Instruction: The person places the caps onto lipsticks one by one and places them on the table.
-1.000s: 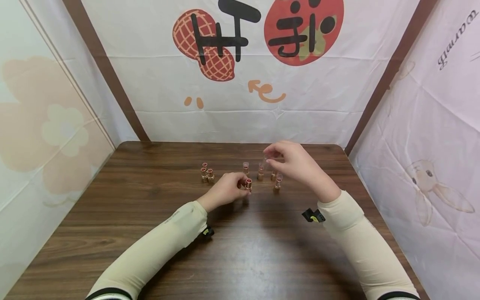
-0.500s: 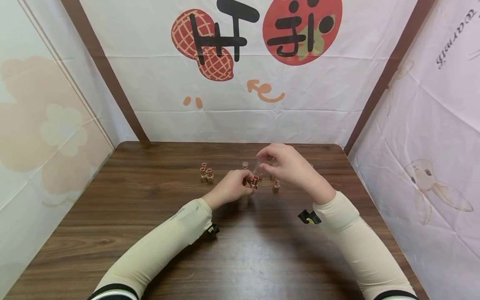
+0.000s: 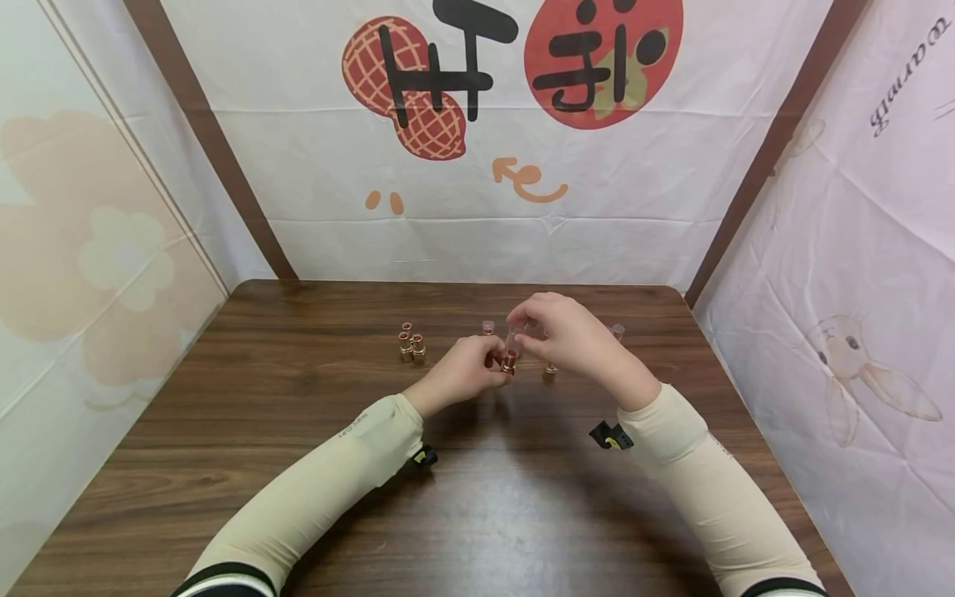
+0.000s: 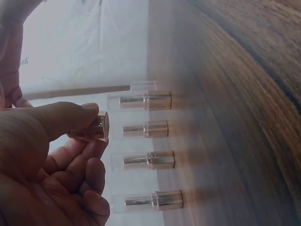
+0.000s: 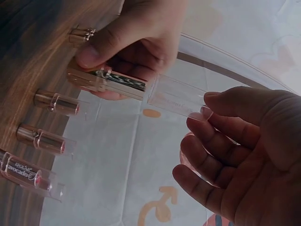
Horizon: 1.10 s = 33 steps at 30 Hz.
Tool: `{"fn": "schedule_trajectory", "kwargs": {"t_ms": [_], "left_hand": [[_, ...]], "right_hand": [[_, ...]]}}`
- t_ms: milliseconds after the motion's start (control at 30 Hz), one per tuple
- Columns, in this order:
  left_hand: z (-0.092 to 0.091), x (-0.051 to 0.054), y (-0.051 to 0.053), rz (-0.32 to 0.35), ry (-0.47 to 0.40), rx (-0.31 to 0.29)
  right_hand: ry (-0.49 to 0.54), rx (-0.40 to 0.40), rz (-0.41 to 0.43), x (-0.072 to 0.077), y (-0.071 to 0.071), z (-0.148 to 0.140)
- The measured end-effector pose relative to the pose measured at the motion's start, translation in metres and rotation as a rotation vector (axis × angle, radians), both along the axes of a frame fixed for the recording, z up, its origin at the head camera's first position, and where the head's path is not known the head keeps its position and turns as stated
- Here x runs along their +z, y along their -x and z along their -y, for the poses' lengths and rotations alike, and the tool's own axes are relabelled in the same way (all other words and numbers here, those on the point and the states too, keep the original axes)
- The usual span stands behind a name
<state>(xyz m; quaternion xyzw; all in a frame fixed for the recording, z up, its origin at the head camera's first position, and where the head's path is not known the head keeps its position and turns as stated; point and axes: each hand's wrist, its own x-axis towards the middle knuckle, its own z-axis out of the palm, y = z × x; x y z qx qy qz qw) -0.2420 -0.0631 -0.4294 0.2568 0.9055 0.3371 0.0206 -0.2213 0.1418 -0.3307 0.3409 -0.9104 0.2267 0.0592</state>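
Note:
In the head view the left hand (image 3: 464, 371) pinches a gold lipstick tube (image 3: 510, 361) above the table. Close by on the right, the right hand (image 3: 569, 336) pinches the closed end of a clear cap (image 5: 176, 96). The right wrist view shows the cap's other end at the top of the held gold tube (image 5: 106, 81), in line with it; how far it overlaps cannot be told. The left wrist view has the left thumb (image 4: 70, 117) across the tube's base. Several capped lipsticks, one of them (image 4: 160, 160) in the left wrist view, stand beyond the hands.
Three uncapped lipsticks (image 3: 412, 347) stand together left of the hands on the brown wooden table (image 3: 298, 390). A clear cap (image 3: 617, 331) is at the right, past the right hand. A printed white cloth (image 3: 477, 249) hangs behind the table.
The left hand has moved a little right with its tube. The right hand has come left and slightly down, bringing the clear cap to the tube's top.

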Motion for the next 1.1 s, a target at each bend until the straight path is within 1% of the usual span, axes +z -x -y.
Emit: {"fn": "schedule_trajectory", "kwargs": {"t_ms": [133,233,400,633,800,933,1100], "left_hand": [[0.000,0.001,0.000,-0.004,-0.013,-0.004],[0.000,0.000,0.000,0.000,-0.006,0.001],[-0.001,0.002,-0.002,0.006,-0.021,0.006],[-0.002,0.006,-0.001,-0.012,-0.059,-0.015],[-0.001,0.009,0.001,-0.032,-0.063,-0.031],[0.000,0.010,0.001,-0.049,-0.061,-0.029],[0.000,0.009,-0.001,-0.037,-0.076,-0.020]], "right_hand": [[-0.005,0.001,-0.007,-0.003,0.001,0.001],[-0.006,-0.002,-0.010,-0.005,0.001,0.001],[-0.023,-0.006,0.001,-0.010,0.002,0.003],[-0.027,-0.019,0.027,-0.019,0.004,0.003],[-0.006,-0.005,0.039,-0.020,0.005,0.003],[0.003,-0.008,0.055,-0.020,0.006,0.003],[0.005,-0.024,0.080,-0.022,0.005,0.002]]}}
